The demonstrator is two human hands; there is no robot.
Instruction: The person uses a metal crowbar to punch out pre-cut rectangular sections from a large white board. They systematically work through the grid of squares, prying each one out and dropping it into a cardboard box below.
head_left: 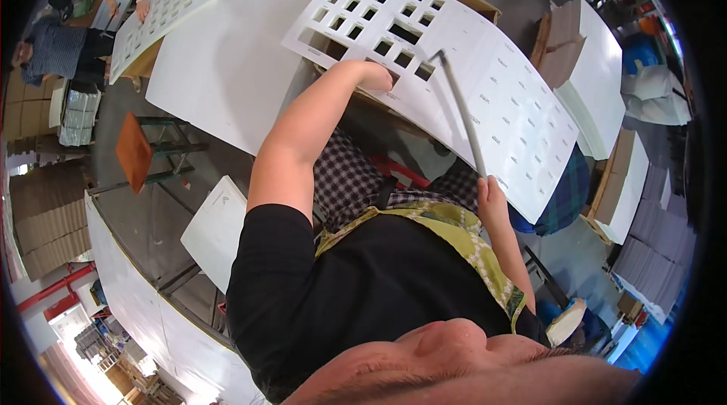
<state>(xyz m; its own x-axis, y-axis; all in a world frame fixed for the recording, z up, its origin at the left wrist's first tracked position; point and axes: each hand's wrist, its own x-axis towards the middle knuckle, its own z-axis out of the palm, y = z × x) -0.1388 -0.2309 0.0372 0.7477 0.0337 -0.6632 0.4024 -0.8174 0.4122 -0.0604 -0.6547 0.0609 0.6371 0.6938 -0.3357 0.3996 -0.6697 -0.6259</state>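
Note:
A large white board (462, 87) lies before me on a stack. Its left part has several rows of rectangular cutouts, while the right part shows small printed marks. My left hand (373, 76) is curled down at a larger cutout close to the near edge; its fingertips are hidden, and I cannot make out what it holds. My right hand (492, 197) is wrapped round the lower end of a long grey rod-like tool (463, 113). The tool slants up over the board, and its small dark angled head is beside the cutouts.
Another board with cutouts (170, 15) lies at the far left, near two people. Between the boards is a plain white sheet (227, 72). An orange-topped stool (135, 154) stands to the left. Stacks of white board (594, 79) rise on the right.

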